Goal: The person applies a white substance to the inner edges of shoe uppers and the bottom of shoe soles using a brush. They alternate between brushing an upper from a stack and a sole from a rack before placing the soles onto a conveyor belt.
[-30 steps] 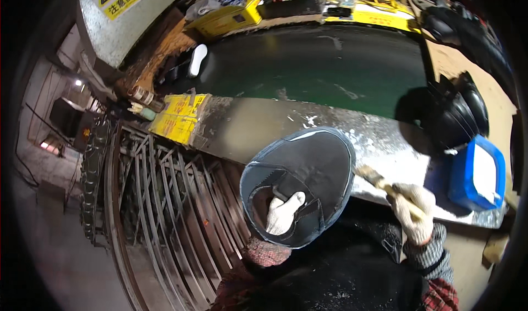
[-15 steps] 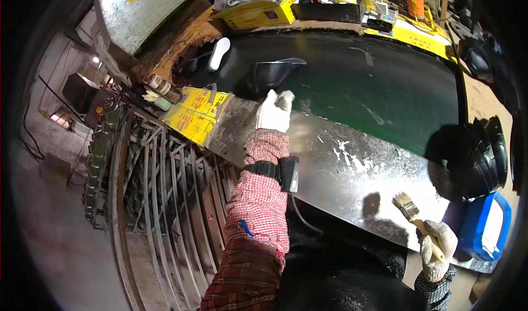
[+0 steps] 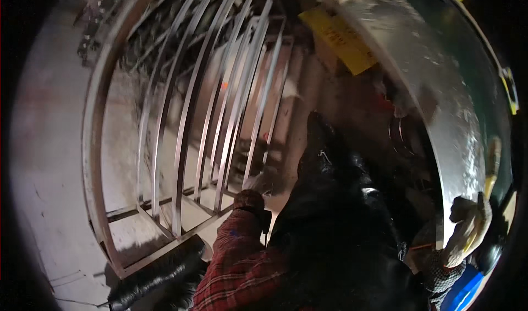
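My right hand (image 3: pixel 467 228), in a pale knitted glove, is closed round a paintbrush (image 3: pixel 493 159) at the right, over the near end of the metal-topped bench (image 3: pixel 423 63). The brush points up and away from me, and its bristle end is blurred. Low in the middle, my left hand (image 3: pixel 260 182) reaches down beside the metal rack (image 3: pixel 184 124) of upright bars. Motion smears its fingers against the dark floor, so what they hold, if anything, does not show. A red checked sleeve with a dark wrist strap covers that arm.
A yellow cardboard piece (image 3: pixel 338 38) hangs at the bench's left edge. The green work surface (image 3: pixel 484 85) curves along the right. By my right wrist is a blue container (image 3: pixel 465 292). A glossy black bundle (image 3: pixel 159 272) lies at the rack's near end.
The view has swung down and left, off the bench top toward the rack and floor. My left hand has left the black cup-shaped piece and dropped beside the rack. My right hand keeps the paintbrush.
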The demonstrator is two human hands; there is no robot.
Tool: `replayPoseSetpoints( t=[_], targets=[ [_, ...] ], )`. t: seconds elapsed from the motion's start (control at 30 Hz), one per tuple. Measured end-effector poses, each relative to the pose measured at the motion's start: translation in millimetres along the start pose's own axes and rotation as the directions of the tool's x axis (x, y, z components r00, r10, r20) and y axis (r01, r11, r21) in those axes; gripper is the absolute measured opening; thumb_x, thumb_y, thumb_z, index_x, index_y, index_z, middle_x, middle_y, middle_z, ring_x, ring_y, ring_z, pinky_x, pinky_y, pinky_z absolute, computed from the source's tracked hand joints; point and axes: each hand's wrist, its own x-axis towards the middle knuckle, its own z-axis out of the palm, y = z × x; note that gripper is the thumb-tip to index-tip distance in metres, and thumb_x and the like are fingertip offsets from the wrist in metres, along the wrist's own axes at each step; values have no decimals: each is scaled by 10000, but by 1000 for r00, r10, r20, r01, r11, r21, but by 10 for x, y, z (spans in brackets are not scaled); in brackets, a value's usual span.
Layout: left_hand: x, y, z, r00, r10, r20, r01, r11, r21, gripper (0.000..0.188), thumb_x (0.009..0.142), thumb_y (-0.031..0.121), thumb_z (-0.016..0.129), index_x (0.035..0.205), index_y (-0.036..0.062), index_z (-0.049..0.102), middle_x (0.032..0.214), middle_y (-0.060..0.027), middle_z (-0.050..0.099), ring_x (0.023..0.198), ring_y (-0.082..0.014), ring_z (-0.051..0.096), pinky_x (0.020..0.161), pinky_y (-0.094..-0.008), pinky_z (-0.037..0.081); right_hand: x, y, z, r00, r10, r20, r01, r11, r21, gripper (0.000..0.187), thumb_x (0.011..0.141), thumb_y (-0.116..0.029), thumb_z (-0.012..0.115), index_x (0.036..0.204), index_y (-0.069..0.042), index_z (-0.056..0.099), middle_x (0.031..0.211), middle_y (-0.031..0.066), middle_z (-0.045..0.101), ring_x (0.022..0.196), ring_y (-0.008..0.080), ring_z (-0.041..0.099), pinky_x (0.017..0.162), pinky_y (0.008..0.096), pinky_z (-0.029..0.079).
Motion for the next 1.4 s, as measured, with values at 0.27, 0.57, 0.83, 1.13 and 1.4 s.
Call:
replayPoseSetpoints(
  t=[0.27,0.57,0.83,1.13,1.4],
  targets=[
    [575,-672,1262,616,-696,369,560,56,-827,543,876,423,674,1172,-29,625,1024,-258,680,972,-354,666,804,-432,525,1174,266,1373,904,-46,425,359,621,-696,434,901,-56,633,1305,-28,475,1319,181,548,1163,293,575,1010,413,439],
    [2617,-854,1266,599,-786,-154,665,595,-452,551,831,466,689,1188,49,635,1132,-177,667,985,-288,654,827,-389,519,1010,655,861,960,117,256,185,423,-887,423,845,-49,695,1177,-53,433,1076,125,493,966,254,553,851,382,500],
    [3152,-1240,1428,570,-818,-79,597,479,-643,576,826,494,686,1180,44,629,1121,-177,665,1002,-298,646,836,-386,519,985,436,672,961,251,119,-7,449,-894,446,843,-57,642,1183,-115,358,1071,133,537,969,232,560,861,371,475],
    [2139,-1802,1283,768,-524,-369,-15,561,-828,430,868,440,653,1084,68,641,1021,-132,673,941,-293,648,833,-386,529,1220,632,1421,944,169,283,119,626,-771,430,808,-80,725,1134,-47,447,1037,145,568,1052,315,602,868,390,521],
    [951,1709,-483,988,116,100,151,-633,-760,502,873,378,631,1241,48,541,1123,-172,620,1062,-398,588,846,-540,529,1301,353,1718,954,49,296,163,745,-646,559,727,-151,789,1225,-94,542,1341,158,536,1159,339,576,921,397,517]
  ],
)
